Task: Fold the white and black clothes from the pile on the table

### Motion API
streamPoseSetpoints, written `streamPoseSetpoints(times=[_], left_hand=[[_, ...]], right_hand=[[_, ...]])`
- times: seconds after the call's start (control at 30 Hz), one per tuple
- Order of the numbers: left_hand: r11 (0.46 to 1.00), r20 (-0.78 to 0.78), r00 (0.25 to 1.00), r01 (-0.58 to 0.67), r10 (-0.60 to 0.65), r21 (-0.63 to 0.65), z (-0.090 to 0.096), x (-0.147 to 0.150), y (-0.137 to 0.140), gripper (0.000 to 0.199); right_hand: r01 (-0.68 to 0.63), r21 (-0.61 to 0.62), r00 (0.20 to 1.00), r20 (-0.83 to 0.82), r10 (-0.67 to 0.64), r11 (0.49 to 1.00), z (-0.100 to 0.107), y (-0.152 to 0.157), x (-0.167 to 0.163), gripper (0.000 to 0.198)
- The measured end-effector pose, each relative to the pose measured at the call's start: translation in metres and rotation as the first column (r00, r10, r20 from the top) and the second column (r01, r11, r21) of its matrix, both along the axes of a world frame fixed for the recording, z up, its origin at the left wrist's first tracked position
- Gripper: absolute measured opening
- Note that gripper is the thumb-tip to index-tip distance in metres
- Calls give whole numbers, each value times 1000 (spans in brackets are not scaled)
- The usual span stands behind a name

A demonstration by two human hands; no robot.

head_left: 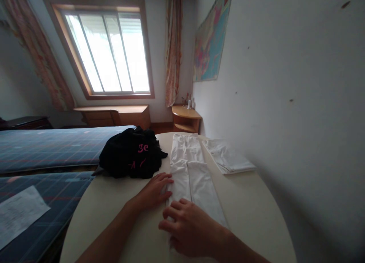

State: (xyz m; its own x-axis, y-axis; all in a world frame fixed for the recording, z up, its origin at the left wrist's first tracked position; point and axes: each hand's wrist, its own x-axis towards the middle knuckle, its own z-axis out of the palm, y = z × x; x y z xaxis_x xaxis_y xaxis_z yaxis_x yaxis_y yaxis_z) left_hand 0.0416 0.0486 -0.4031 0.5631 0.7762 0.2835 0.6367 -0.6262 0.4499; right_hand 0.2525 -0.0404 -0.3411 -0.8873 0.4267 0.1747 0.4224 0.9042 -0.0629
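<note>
White trousers (pixel 199 179), as the garment appears to be, lie folded lengthwise in a long strip on the round cream table (pixel 265 217). A gathered edge is at the far end, and a crosswise fold shows partway along. My left hand (pixel 158 189) rests at the strip's left edge, open, with fingers stretched onto the cloth. Nearer to me, my right hand (pixel 189 227) lies over the near part of the strip. Its fingers are bent but apart, and the cloth beneath it is partly hidden. A black garment (pixel 128 156) with pink lettering sits bunched beyond my left hand.
A folded white garment (pixel 228 158) lies on the table's right side, near the wall (pixel 299 122). Left of the table are blue plaid beds (pixel 57 149) with a sheet of paper (pixel 21 213) on the nearer one. A corner shelf (pixel 186 113) stands beyond the table.
</note>
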Motion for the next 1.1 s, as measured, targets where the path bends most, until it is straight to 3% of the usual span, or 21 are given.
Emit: streamPoseSetpoints(times=[0.07, 0.17, 0.23, 0.33, 0.43, 0.5, 0.53, 0.67, 0.77, 0.9, 1.1], left_hand=[[1000, 9, 1000, -1, 1, 8, 1, 1, 0, 41], [999, 40, 999, -13, 12, 40, 8, 4, 0, 30], [997, 62, 998, -32, 27, 68, 15, 8, -2, 19], [996, 70, 997, -29, 23, 86, 24, 13, -6, 17], [998, -5, 999, 50, -50, 42, 28, 16, -13, 35], [993, -65, 991, 120, -120, 1, 32, 20, -19, 48], [989, -79, 985, 150, -151, -16, 35, 22, -23, 49], [961, -78, 961, 256, -265, -101, 49, 39, -40, 42], [923, -77, 927, 352, -367, -152, 55, 54, -54, 41], [882, -46, 887, 451, -460, -139, 52, 68, -67, 31], [848, -99, 844, 515, -527, -126, 41, 77, -75, 18]], right_hand=[[-31, 61, 999, 39, 29, 998, -6, 0, -3, 11], [-63, 119, 998, 19, 61, 991, -8, -1, -5, 12], [-104, 88, 994, -25, 106, 991, -7, -5, -6, 11], [-211, -78, 976, -62, 207, 974, -6, -11, -8, 6], [-275, -356, 961, -96, 258, 893, 0, -12, -4, 10], [-247, -495, 969, -140, 204, 833, 8, -5, 7, 9], [-200, -524, 978, -158, 136, 828, 12, 0, 14, 7], [141, -487, 946, -191, -263, 862, 20, 34, 59, 8], [319, -503, 866, -189, -462, 803, 11, 59, 91, 12], [288, -586, 861, -186, -473, 757, -4, 73, 108, 17], [198, -558, 926, -164, -341, 806, -8, 65, 86, 20]])
